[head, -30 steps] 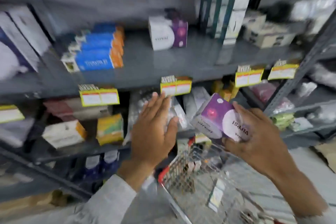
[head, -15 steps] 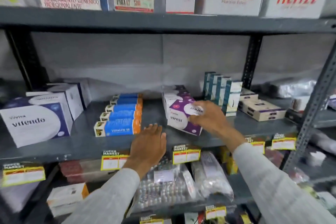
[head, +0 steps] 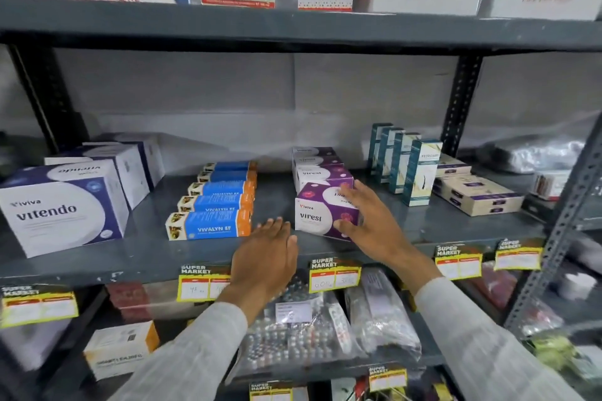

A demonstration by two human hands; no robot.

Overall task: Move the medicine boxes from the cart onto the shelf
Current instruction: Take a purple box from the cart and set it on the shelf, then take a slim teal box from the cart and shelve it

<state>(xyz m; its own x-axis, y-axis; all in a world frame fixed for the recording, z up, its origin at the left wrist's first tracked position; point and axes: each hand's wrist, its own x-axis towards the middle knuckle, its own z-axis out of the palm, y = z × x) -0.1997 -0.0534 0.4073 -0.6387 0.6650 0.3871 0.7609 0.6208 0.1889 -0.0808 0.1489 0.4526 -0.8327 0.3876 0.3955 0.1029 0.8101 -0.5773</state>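
A purple and white Virest medicine box [head: 314,215] stands on the grey middle shelf [head: 146,254], at the front of a row of matching Virest boxes [head: 321,172]. My right hand [head: 371,225] grips its right side, with fingers over the top and the thumb at the lower front corner. My left hand [head: 267,260] hovers flat and empty over the shelf's front edge, just left of the box, fingers apart. The cart is out of view.
Blue and orange Vivalyn boxes [head: 211,225] lie in a row left of the Virest boxes, and large Vitendo boxes [head: 62,215] stand farther left. Teal upright boxes [head: 420,172] and beige flat boxes [head: 475,195] sit to the right. Blister packs [head: 293,335] fill the shelf below.
My right hand carried the Virest box up from over the cart and set it at the front of the Virest row. My view rose from the cart to the shelf. My left hand stayed open.
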